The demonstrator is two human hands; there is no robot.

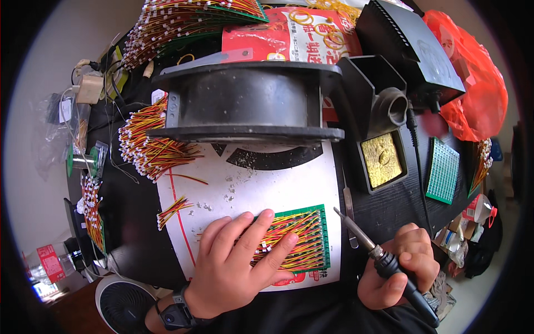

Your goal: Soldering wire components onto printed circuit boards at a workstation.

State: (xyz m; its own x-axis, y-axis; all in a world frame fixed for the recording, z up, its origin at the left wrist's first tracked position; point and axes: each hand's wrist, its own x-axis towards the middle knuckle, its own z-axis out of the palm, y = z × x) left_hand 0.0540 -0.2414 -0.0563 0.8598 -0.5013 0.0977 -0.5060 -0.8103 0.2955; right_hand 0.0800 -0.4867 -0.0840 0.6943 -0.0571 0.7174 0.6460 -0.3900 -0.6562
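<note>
My left hand (231,270) lies with fingers spread over a green circuit board (325,236), pressing on the rows of red, yellow and black wires (295,236) across it. Part of the board and wires is hidden under that hand. To the right of the board, my right hand (409,264) grips a soldering iron (389,267) by its black handle. The iron's metal tip points up and left, a little apart from the board's right edge. A white sheet (308,186) is under the board, with a few loose wires (173,211) at its left.
A black fan (245,100) stands beyond the board. Right of it are an iron stand (370,92) with a yellow sponge (382,160), and tweezers (349,214). A large wire bundle (147,145) lies at left, another green board (443,170) at right. Solder bits (231,189) dot the sheet.
</note>
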